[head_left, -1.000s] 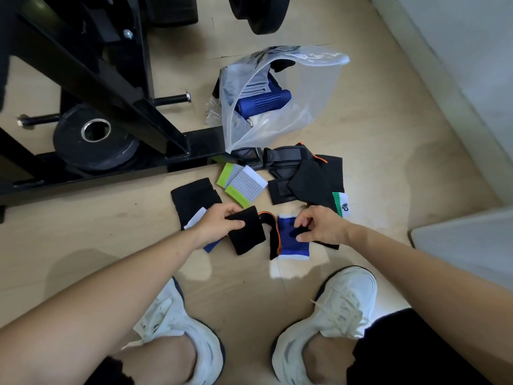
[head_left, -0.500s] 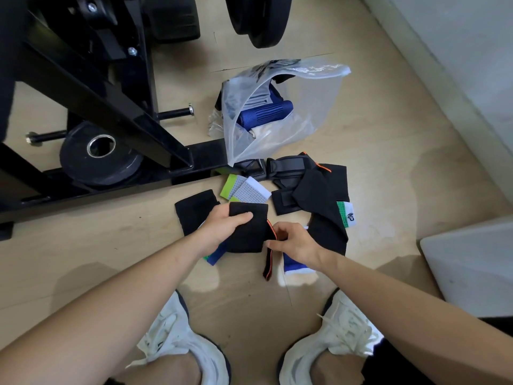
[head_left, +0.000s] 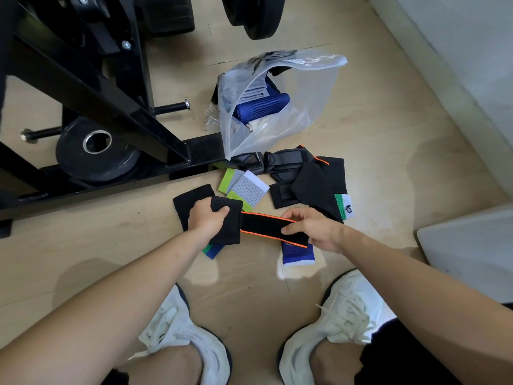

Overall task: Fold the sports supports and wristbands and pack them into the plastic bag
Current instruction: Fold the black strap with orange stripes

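Observation:
My left hand (head_left: 208, 220) grips the pad end of a black support with an orange-edged strap (head_left: 263, 226). My right hand (head_left: 313, 229) pinches the strap's far end, and the strap lies stretched flat between both hands above the floor. Under it lie a blue wristband with a white edge (head_left: 298, 257), a blue and green band (head_left: 212, 250) and a black wristband (head_left: 191, 201). Grey wristbands with lime edges (head_left: 244, 187) and a pile of black supports (head_left: 313, 182) lie just beyond. The clear plastic bag (head_left: 302, 107) stands open farther back, with blue and grey pieces inside.
A black gym machine frame (head_left: 111, 87) with a weight plate (head_left: 94, 154) fills the left. Another plate (head_left: 255, 15) hangs at the top. A white wall runs along the right, with a pale board (head_left: 469, 251) on the floor. My white shoes (head_left: 344, 315) are below.
Both hands lifted the black support off the floor. My right hand let go of the blue wristband, took the orange-edged strap and pulled it out to the right.

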`<state>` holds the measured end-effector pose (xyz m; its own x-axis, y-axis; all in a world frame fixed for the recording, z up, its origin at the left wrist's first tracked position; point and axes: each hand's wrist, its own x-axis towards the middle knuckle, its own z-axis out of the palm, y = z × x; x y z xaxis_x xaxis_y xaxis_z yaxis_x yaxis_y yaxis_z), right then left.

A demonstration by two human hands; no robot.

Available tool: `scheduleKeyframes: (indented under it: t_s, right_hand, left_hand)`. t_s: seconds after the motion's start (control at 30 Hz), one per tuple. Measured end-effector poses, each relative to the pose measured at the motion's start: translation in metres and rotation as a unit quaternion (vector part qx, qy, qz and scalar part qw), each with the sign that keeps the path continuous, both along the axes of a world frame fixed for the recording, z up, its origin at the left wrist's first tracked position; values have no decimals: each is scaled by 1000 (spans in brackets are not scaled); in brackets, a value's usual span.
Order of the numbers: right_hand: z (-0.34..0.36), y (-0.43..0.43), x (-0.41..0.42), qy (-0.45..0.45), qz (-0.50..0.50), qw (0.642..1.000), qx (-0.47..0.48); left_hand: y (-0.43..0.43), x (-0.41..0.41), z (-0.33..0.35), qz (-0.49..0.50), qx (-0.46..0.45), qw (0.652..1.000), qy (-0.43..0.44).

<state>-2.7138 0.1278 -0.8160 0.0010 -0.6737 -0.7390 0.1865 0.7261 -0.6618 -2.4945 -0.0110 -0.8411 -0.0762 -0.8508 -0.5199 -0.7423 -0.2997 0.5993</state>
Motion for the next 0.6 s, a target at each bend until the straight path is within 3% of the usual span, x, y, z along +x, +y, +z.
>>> scheduleKeyframes:
  t_s: [0.1, 0.2, 0.27, 0.37, 0.47, 0.6]
  right_hand:
    - [2, 3, -5, -71, -61, 996, 7]
    - [2, 4, -5, -27, -46, 999, 8]
    - [3, 4, -2, -17, -32, 999, 11]
    - [7, 2, 4, -78, -53, 996, 11]
    - [14, -2, 4, -157, -72, 985, 12]
    - [12, -6, 1, -226, -170, 959, 32]
  left_hand:
    - [3, 0, 4, -42, -35, 997, -46]
    - [8, 1, 7, -171, -142, 974, -49]
    - [12, -5, 10, -274, -177, 945, 0]
    - [28, -23, 14, -321, -53, 939, 114]
    - [41, -39, 16, -231, 42, 952, 195]
    - [42, -41, 18, -175, 87, 952, 235]
